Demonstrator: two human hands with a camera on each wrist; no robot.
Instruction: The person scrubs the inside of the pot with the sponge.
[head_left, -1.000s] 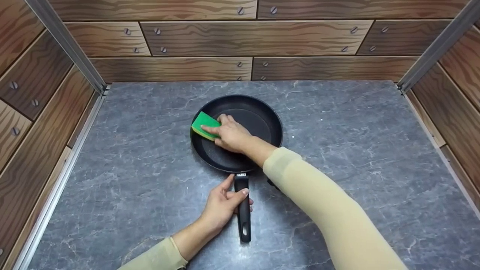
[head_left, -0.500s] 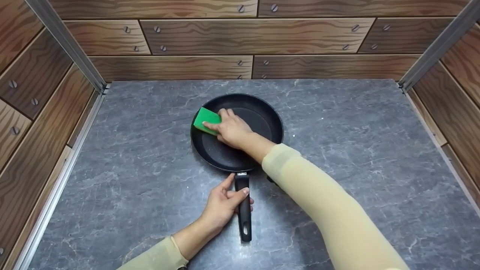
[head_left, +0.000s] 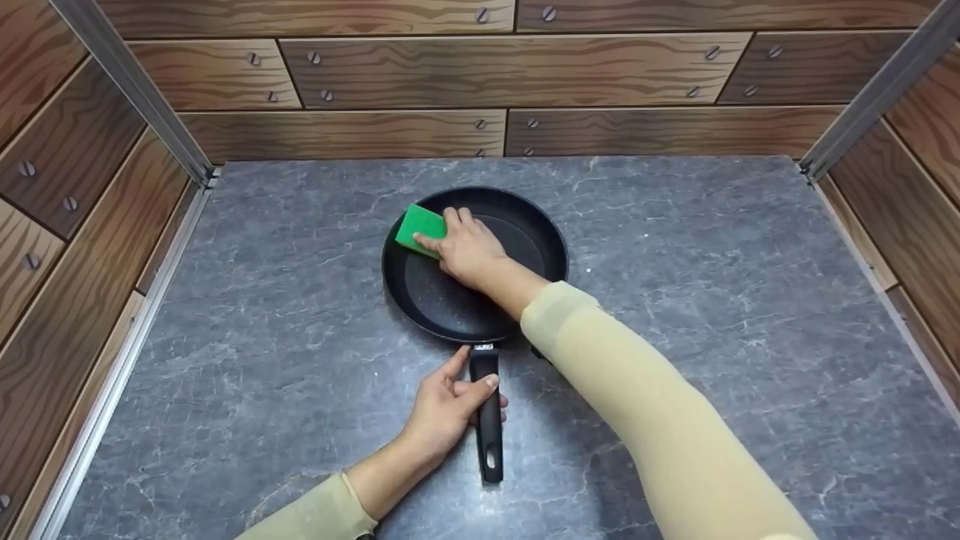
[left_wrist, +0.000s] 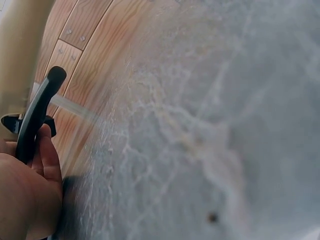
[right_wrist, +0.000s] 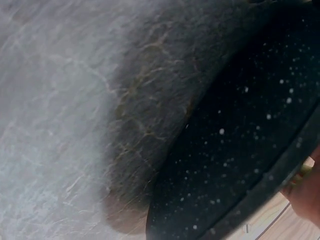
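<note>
Green sponge (head_left: pixel 418 224) in hand (head_left: pixel 472 251), black pan (head_left: pixel 444 298)

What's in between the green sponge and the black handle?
In the head view, the pan's dark floor, near rim and small silvery joint lie between.

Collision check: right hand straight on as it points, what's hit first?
Likely the pan, at its upper-left wall in the head view, the green sponge in the right hand leading; exact depth is unclear.
</note>
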